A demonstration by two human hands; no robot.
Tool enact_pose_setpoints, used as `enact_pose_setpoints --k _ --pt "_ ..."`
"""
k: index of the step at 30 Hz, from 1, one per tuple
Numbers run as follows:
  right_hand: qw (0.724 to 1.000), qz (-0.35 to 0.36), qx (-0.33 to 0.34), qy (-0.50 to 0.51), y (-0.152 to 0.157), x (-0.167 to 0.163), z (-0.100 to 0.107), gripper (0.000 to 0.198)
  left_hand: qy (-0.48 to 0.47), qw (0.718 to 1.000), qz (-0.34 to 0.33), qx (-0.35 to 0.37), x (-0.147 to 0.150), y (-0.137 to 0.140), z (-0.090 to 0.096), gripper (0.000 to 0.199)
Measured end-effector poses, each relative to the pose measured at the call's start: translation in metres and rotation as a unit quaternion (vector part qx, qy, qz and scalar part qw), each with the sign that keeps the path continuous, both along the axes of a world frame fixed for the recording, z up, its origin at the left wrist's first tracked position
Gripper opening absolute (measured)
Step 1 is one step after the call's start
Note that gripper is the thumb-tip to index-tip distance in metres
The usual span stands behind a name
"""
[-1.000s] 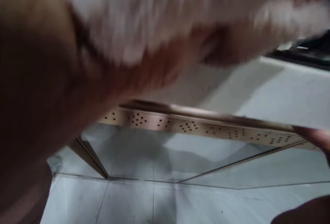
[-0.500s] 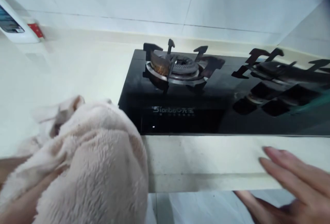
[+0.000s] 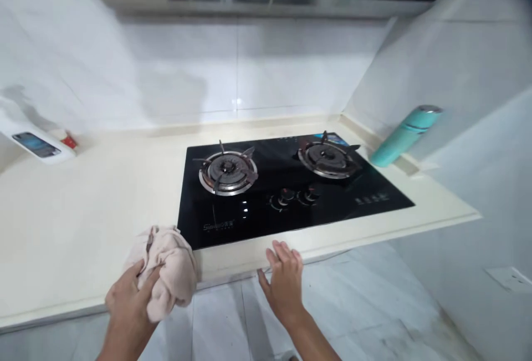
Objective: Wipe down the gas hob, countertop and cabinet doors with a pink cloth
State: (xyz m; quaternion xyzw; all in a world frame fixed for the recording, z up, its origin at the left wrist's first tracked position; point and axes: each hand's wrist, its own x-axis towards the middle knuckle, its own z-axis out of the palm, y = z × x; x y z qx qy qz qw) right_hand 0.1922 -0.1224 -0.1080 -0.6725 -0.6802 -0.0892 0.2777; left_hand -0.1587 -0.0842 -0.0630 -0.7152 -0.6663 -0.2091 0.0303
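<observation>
In my left hand (image 3: 132, 300) is a bunched beige cloth (image 3: 170, 267), gripped between thumb and fingers. The cloth rests at the counter's front edge, against the near left corner of the black gas stove (image 3: 245, 217). My right hand (image 3: 285, 278) holds nothing; its fingers lie on the front edge of the counter, thumb apart and below the rim. Two burners, the left burner (image 3: 228, 172) and the right burner (image 3: 328, 158), carry dark pan supports. Two control knobs (image 3: 286, 196) sit between them toward the front.
Cream counter (image 3: 83, 211) runs left of the stove. A white bottle (image 3: 37, 139) with a red object (image 3: 68, 140) stands at far left. At right, a turquoise flask (image 3: 405, 136) stands by the wall. A range hood (image 3: 266, 0) hangs above; tiled floor (image 3: 357, 294) lies below.
The view has drawn back and up, now taking in the whole stove and the hood. My left hand still holds the cloth; my right hand now touches the counter edge.
</observation>
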Motion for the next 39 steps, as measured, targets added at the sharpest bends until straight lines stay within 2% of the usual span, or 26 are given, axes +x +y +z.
enact_pose_setpoints --k 4,8,13,16,20,22,24,26,28,30,32,33,36,39 --pt "0.995 0.074 -0.063 0.015 -0.006 0.006 0.011 0.058 0.105 0.993 -0.042 -0.026 0.007 -0.003 0.014 0.056" --pt "0.985 0.146 -0.094 -0.020 -0.008 0.023 0.016 0.076 0.176 0.981 0.021 -0.083 0.027 0.001 0.036 0.061" --pt "0.974 0.187 -0.126 -0.027 -0.010 0.037 0.018 0.082 0.175 0.962 0.077 -0.193 0.061 0.001 0.065 0.074" --pt "0.968 0.198 -0.151 -0.024 -0.013 0.038 0.023 0.088 0.161 0.957 0.100 -0.221 0.081 -0.004 0.066 0.079" --pt "0.962 0.206 -0.178 -0.020 -0.018 0.039 0.038 0.097 0.134 0.955 0.091 -0.249 0.115 -0.014 0.052 0.088" --pt "0.957 0.207 -0.203 -0.011 -0.019 0.042 0.048 0.093 0.117 0.958 0.062 -0.256 0.134 -0.020 0.047 0.090" --pt "0.948 0.207 -0.239 0.026 -0.016 0.048 0.059 0.081 0.099 0.961 0.001 -0.257 0.152 -0.025 0.046 0.087" --pt "0.937 0.196 -0.269 0.109 -0.011 0.052 0.071 0.068 0.077 0.961 -0.079 -0.254 0.167 -0.026 0.049 0.072" --pt "0.929 0.171 -0.254 0.208 -0.006 0.049 0.086 0.060 0.049 0.956 -0.148 -0.247 0.178 -0.021 0.053 0.052" --pt "0.933 0.159 -0.193 0.260 -0.003 0.033 0.102 0.057 0.019 0.952 -0.190 -0.240 0.180 -0.010 0.058 0.041" --pt "0.945 0.168 -0.149 0.238 -0.003 0.003 0.115 0.055 -0.012 0.946 -0.221 -0.235 0.174 0.003 0.060 0.043" --pt "0.951 0.170 -0.152 0.209 -0.002 -0.015 0.119 0.055 -0.026 0.943 -0.238 -0.232 0.168 0.009 0.059 0.049" --pt "0.956 0.144 -0.232 0.105 0.002 -0.063 0.120 0.061 -0.062 0.926 -0.301 -0.219 0.140 0.020 0.055 0.070" --pt "0.951 0.114 -0.286 0.038 0.009 -0.083 0.114 0.072 -0.088 0.914 -0.343 -0.200 0.106 0.022 0.049 0.073"
